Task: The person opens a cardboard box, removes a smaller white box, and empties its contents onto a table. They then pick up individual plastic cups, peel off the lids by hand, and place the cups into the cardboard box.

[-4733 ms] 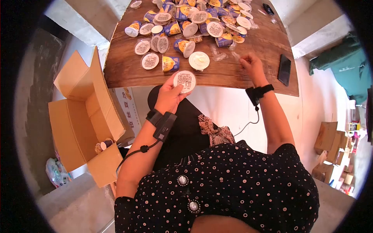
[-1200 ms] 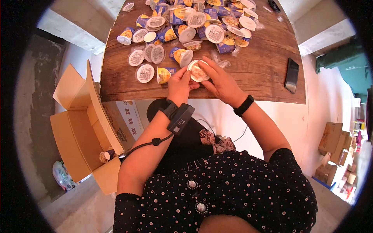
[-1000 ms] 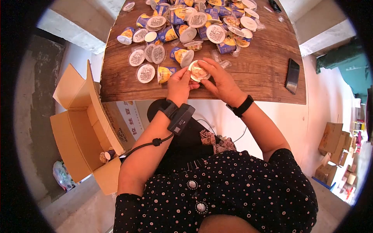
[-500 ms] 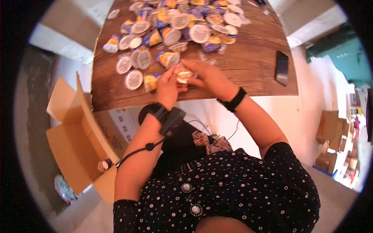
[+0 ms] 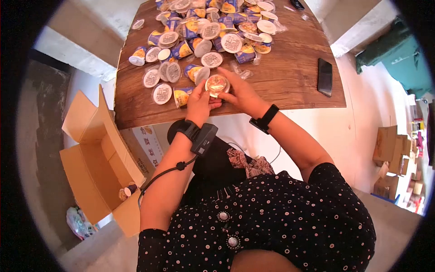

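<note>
Between my two hands, over the near edge of the wooden table (image 5: 290, 90), is a small round cup (image 5: 217, 85) with a shiny clear top facing up and orange-brown contents showing. My left hand (image 5: 199, 103) grips its left and lower side, fingers curled. On the other side, my right hand (image 5: 244, 93) closes around it with thumb and fingers. Just left of my left hand lies a blue-and-yellow cup (image 5: 182, 96). Beyond my fingers sits another cup (image 5: 197, 73) on its side, and a round white lid with print (image 5: 211, 60).
Many wrapped blue-and-yellow cups (image 5: 190, 28) are heaped across the far side of the table. A black phone (image 5: 325, 77) lies at the right. Below the table's left edge stands an open cardboard box (image 5: 93, 170) with a few items inside. More cartons (image 5: 387, 147) are at far right.
The cup in my hands has turned so its clear top now faces up, where before it looked tilted and blurred. Both hands stay around it. The view has shifted slightly.
</note>
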{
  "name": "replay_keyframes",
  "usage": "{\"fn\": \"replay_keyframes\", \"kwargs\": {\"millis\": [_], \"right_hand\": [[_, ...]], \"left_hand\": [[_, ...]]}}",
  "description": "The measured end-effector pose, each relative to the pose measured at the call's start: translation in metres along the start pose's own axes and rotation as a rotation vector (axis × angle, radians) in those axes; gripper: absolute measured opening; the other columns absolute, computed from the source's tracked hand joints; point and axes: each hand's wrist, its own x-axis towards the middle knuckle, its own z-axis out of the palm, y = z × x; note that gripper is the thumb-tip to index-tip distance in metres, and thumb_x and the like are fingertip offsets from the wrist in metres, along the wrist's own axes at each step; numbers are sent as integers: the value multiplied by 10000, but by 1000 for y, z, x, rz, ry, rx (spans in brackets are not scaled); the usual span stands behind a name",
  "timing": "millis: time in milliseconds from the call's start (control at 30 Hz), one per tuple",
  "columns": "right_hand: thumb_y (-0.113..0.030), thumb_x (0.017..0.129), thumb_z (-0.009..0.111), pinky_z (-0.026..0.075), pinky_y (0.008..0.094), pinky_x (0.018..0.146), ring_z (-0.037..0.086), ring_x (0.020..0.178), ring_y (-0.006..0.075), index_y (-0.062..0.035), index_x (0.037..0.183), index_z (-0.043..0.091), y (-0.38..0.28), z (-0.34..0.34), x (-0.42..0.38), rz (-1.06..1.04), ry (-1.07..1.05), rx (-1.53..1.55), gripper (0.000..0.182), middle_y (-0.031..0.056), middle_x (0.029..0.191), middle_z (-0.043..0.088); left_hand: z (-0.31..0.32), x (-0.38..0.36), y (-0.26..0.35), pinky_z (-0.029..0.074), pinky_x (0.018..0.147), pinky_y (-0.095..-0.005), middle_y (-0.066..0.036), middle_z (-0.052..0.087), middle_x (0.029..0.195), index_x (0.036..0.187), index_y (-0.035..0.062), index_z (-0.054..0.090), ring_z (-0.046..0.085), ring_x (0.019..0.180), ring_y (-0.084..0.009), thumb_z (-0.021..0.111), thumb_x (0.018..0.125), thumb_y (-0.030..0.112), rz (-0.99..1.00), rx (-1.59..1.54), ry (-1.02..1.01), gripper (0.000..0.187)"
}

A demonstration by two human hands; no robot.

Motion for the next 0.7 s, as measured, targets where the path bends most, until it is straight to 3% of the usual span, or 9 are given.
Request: {"fn": "replay_keyframes", "kwargs": {"millis": [67, 167, 267, 333, 467, 533, 600, 667, 700], "right_hand": [[-191, 763, 703, 408, 374, 948, 482, 1137, 350, -26, 1285, 444, 8, 9, -6, 88, 23, 130, 606, 197, 1252, 472], [-225, 779, 703, 420, 356, 928, 501, 1124, 314, -28, 1285, 448, 2, 7, -12, 106, -62, 39, 600, 189, 1225, 493], [-260, 826, 666, 429, 326, 900, 515, 1104, 256, -24, 1288, 443, -3, 12, -14, 213, -56, 272, 565, 171, 1169, 530], [-285, 881, 601, 434, 304, 879, 522, 1076, 207, -14, 1286, 444, -27, 4, -6, 606, -76, 503, 512, 146, 1160, 548], [-245, 922, 537, 430, 308, 885, 537, 1048, 187, 3, 1260, 464, -19, 18, -12, 288, -7, 376, 425, 136, 1199, 549], [-228, 916, 546, 432, 305, 881, 540, 1042, 192, 0, 1256, 468, -35, 23, -18, 271, -7, 433, 416, 138, 1180, 557], [-211, 910, 555, 435, 302, 876, 544, 1036, 198, -4, 1253, 472, -46, 29, -22, 258, -5, 494, 409, 139, 1161, 565], [-173, 904, 560, 454, 305, 853, 559, 996, 199, -19, 1244, 484, -53, 35, -24, 20, 46, 110, 381, 129, 1129, 574], [-154, 905, 552, 474, 309, 815, 566, 957, 191, -30, 1220, 507, -58, 39, -24, 99, 79, 275, 342, 119, 1096, 578]], "left_hand": [[-2, -7, 1, 548, 696, -290, -72, 607, 1006, 1314, 42, 427, 609, 775, -159, 417, 969, 165, -12, 7, 11, 367], [-9, -18, -2, 531, 709, -289, -57, 593, 1013, 1220, 36, 493, 595, 811, -158, 466, 954, 211, -235, 48, 53, 320], [-18, -21, -16, 510, 740, -275, -51, 591, 1016, 1202, 41, 504, 583, 829, -152, 476, 953, 238, -105, 137, 25, 319], [-19, -21, -20, 478, 791, -287, -40, 584, 1028, 1185, 52, 514, 564, 884, -141, 478, 953, 280, -82, 116, 0, 327], [-7, -38, -5, 447, 843, -320, -26, 575, 1066, 1185, 77, 516, 547, 956, -147, 481, 952, 316, -78, -81, 19, 335], [-6, -48, 1, 440, 850, -325, -23, 572, 1079, 1188, 85, 514, 544, 972, -149, 484, 951, 332, -85, -140, 52, 343], [-11, -54, 2, 443, 869, -337, -28, 570, 1087, 1193, 97, 507, 543, 999, -152, 490, 945, 363, 39, -177, -56, 365], [-17, -60, 5, 443, 898, -353, -37, 569, 1106, 1193, 99, 502, 536, 1037, -153, 492, 939, 377, 87, -215, -96, 377], [-21, -65, 11, 444, 909, -363, -43, 566, 1124, 1192, 98, 502, 534, 1056, -164, 498, 937, 370, 30, -325, -103, 373]]}}
